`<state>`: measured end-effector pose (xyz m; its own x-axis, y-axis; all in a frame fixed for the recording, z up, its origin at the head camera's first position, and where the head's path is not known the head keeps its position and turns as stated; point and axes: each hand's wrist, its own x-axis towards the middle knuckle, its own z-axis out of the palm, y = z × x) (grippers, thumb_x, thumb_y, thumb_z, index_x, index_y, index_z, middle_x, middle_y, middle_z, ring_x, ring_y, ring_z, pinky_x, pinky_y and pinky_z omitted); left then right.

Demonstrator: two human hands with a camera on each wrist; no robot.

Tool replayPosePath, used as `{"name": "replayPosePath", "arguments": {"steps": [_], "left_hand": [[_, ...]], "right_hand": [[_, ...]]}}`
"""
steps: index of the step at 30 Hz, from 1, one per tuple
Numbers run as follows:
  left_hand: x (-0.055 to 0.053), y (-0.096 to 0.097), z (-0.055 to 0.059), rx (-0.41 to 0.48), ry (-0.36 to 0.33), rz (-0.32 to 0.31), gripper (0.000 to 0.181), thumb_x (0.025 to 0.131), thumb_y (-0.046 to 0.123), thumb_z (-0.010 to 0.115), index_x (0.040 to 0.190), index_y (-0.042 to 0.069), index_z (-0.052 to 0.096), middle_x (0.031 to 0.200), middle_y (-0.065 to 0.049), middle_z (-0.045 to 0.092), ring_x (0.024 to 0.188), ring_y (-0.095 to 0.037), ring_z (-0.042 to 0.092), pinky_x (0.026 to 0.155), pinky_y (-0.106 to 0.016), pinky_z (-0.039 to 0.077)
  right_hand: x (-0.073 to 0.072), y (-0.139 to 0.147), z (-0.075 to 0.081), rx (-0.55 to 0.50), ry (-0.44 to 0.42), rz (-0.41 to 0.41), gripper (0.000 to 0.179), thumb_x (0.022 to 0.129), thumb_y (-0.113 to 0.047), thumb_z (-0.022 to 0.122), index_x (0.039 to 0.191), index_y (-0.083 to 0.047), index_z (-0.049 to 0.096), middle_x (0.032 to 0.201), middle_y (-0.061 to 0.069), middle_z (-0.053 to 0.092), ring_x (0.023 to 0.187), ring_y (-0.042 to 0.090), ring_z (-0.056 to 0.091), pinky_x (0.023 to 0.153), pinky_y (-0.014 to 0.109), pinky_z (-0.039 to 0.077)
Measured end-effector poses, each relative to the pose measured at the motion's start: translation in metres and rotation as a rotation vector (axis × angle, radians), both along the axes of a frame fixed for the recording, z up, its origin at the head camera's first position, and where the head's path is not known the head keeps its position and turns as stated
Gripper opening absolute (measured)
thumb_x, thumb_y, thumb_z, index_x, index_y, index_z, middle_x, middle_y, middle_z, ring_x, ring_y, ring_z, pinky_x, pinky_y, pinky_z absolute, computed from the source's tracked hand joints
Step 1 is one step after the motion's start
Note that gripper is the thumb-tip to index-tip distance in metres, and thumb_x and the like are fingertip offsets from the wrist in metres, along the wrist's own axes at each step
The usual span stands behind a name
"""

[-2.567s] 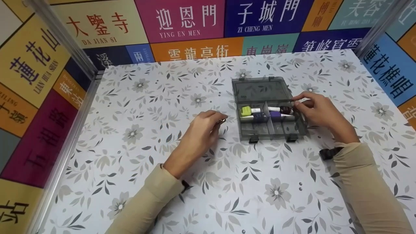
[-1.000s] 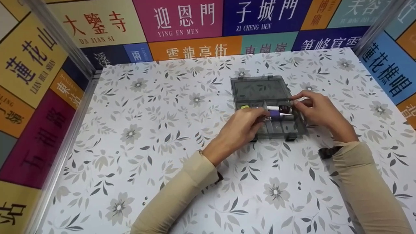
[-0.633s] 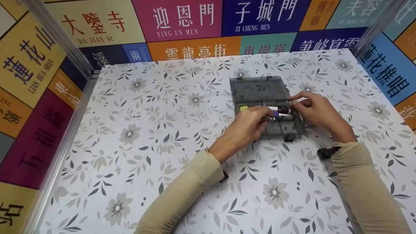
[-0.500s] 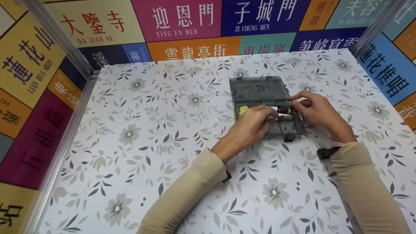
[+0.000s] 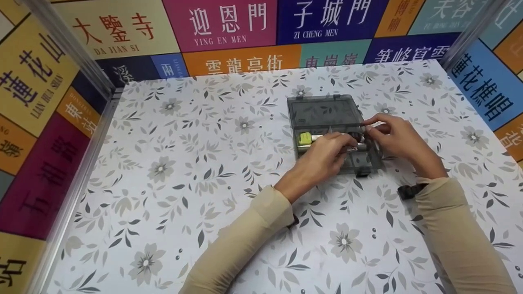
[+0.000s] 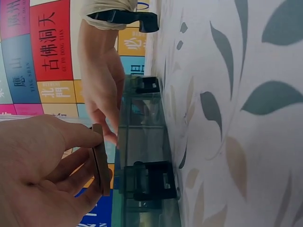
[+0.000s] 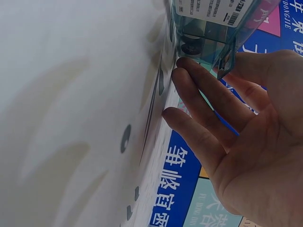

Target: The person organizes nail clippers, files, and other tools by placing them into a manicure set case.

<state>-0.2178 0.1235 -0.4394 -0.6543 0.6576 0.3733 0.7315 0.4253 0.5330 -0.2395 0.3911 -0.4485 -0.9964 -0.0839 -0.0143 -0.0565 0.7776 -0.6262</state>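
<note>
My left hand (image 5: 320, 157) pinches a small metal nail clipper (image 6: 100, 163) between thumb and fingers, held over the right-hand compartments of a smoky see-through divided box (image 5: 322, 113). The box lies with its lid folded back. A yellow-green nail polish bottle (image 5: 305, 138) shows in the rear left compartment; dark and white bottles farther right are mostly covered by my left hand. At the box's right side, by the lid's hinge, my right hand (image 5: 400, 138) grips the edge with thumb and index finger. Its other fingers extend beside the box end in the right wrist view.
A flower-print cloth (image 5: 196, 163) covers the table around the box. Panels with large Chinese lettering (image 5: 229, 24) stand along the back and both sides. Two dark latches stick out from the box front, the nearer one (image 6: 156, 182) beside my left hand.
My left hand has brought the nail clipper from the table left of the box to over the box, then farther right above the compartments. The right hand keeps its place on the box edge.
</note>
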Motion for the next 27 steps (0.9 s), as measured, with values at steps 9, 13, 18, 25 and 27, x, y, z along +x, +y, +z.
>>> {"name": "replayPosePath", "arguments": {"steps": [9, 13, 18, 25, 27], "left_hand": [[0.000, 0.018, -0.002, -0.020, -0.032, -0.018, 0.029, 0.100, -0.001, 0.067, 0.124, 0.012, 0.076, 0.123, -0.002, 0.077, 0.119, -0.012, 0.072, 0.104, -0.017, 0.053], [0.000, 0.027, -0.002, -0.032, -0.024, -0.021, 0.029, 0.100, 0.000, 0.067, 0.125, 0.012, 0.076, 0.123, -0.002, 0.077, 0.120, -0.013, 0.071, 0.104, -0.017, 0.053], [0.000, 0.035, -0.003, -0.037, -0.032, -0.034, 0.029, 0.101, 0.001, 0.066, 0.126, 0.013, 0.075, 0.123, -0.002, 0.076, 0.118, -0.012, 0.069, 0.103, -0.018, 0.053], [-0.002, 0.039, -0.006, -0.065, -0.099, -0.032, 0.025, 0.103, 0.004, 0.067, 0.125, 0.014, 0.076, 0.123, -0.002, 0.076, 0.118, -0.011, 0.070, 0.102, -0.015, 0.054], [-0.002, 0.041, -0.007, -0.061, -0.097, -0.024, 0.024, 0.103, 0.004, 0.067, 0.123, 0.014, 0.076, 0.122, -0.001, 0.075, 0.116, -0.010, 0.070, 0.100, -0.014, 0.054]], "right_hand": [[0.001, 0.002, -0.001, -0.026, 0.015, 0.003, 0.031, 0.110, -0.033, 0.063, 0.136, -0.019, 0.073, 0.119, 0.021, 0.080, 0.090, -0.018, 0.065, 0.076, 0.008, 0.046], [0.002, 0.001, -0.001, -0.030, 0.023, -0.002, 0.030, 0.110, -0.032, 0.063, 0.135, -0.019, 0.074, 0.114, 0.020, 0.082, 0.086, -0.014, 0.068, 0.074, 0.011, 0.048], [0.001, -0.001, -0.001, -0.025, 0.031, -0.012, 0.028, 0.109, -0.032, 0.065, 0.133, -0.020, 0.075, 0.110, 0.016, 0.083, 0.081, -0.009, 0.069, 0.069, 0.017, 0.049], [-0.001, -0.001, -0.001, -0.016, 0.051, -0.007, 0.027, 0.109, -0.028, 0.065, 0.132, -0.018, 0.076, 0.108, 0.017, 0.083, 0.079, -0.007, 0.068, 0.068, 0.016, 0.048], [-0.001, -0.001, -0.001, -0.014, 0.053, -0.008, 0.027, 0.109, -0.028, 0.065, 0.132, -0.018, 0.075, 0.108, 0.018, 0.083, 0.079, -0.008, 0.068, 0.067, 0.016, 0.049]]}}
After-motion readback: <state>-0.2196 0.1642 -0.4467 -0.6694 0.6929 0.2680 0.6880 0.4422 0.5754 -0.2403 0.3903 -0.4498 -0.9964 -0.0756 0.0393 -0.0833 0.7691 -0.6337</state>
